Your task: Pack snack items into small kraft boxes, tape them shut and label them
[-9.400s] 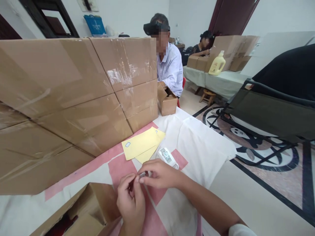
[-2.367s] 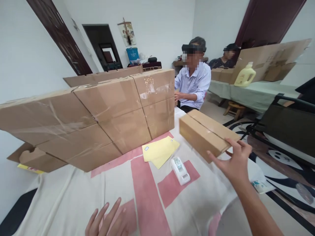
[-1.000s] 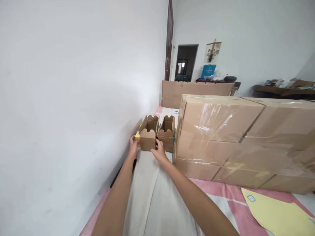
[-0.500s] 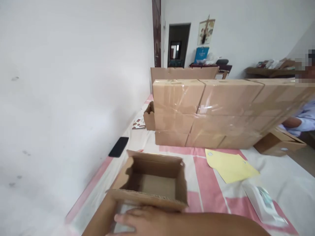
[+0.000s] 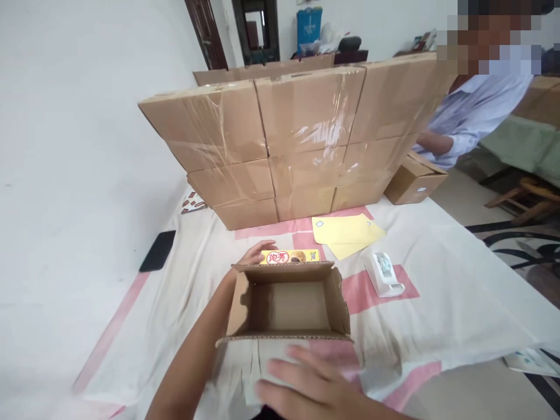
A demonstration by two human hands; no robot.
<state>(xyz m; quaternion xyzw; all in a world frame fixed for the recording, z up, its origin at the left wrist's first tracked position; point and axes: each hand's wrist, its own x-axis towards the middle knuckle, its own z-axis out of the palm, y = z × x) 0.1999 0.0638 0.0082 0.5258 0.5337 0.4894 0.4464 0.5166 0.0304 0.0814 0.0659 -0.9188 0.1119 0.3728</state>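
Observation:
An open cardboard box [image 5: 293, 338] sits on the cloth-covered table, its inside bare. Behind its far wall, a yellow snack box [image 5: 311, 255] with red lettering lies partly hidden. My left hand [image 5: 256, 253] reaches around the carton's left side, its fingers at the left end of the snack box and seemingly gripping it. Part of that hand is hidden by the carton. In front of the near wall, my right hand [image 5: 306, 379] is blurred, fingers spread over the cloth with nothing in them.
Taped cardboard boxes [image 5: 301, 140] form a wall across the table. Yellow paper sheets [image 5: 345, 233] and a white tape dispenser [image 5: 382, 274] lie to the right, a black phone [image 5: 157, 251] to the left. Another person [image 5: 472, 116] stands behind a carton [image 5: 415, 178].
The view has shifted down and right. My left hand now shows behind the carton with the yellow snack box. My right hand has drawn back from the carton's near side.

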